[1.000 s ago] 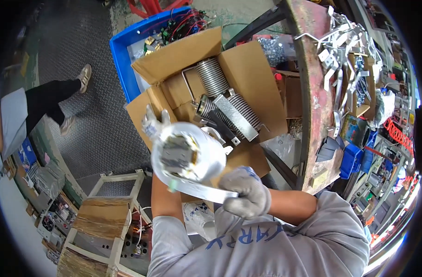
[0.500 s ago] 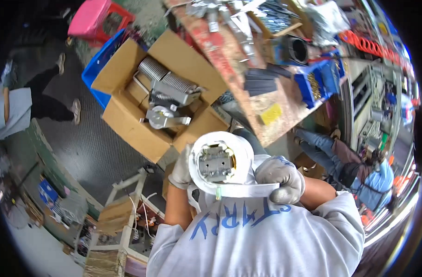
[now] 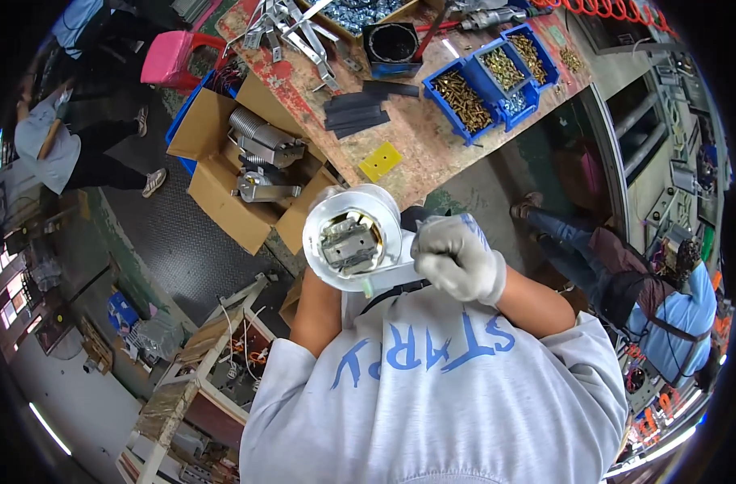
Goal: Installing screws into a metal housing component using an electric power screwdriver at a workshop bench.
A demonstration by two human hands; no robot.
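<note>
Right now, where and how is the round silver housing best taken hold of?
Probably around the outer wall of the housing, coming from the left: it is cylindrical, while the open mouth exposes metal parts. The right side is occupied: the flat strap runs to the right hand.

A: so what's this person wearing?
B: they're rocking a loose light-grey tee [image 3: 432,411], big blue lettering [image 3: 463,343] running across it, short sleeves [image 3: 281,375] bunching up
A: gloves showing?
B: yeah, a pale grey glove [image 3: 463,270] is covering the right hand [image 3: 457,254], blue marks [image 3: 475,230] streaking its back
</note>
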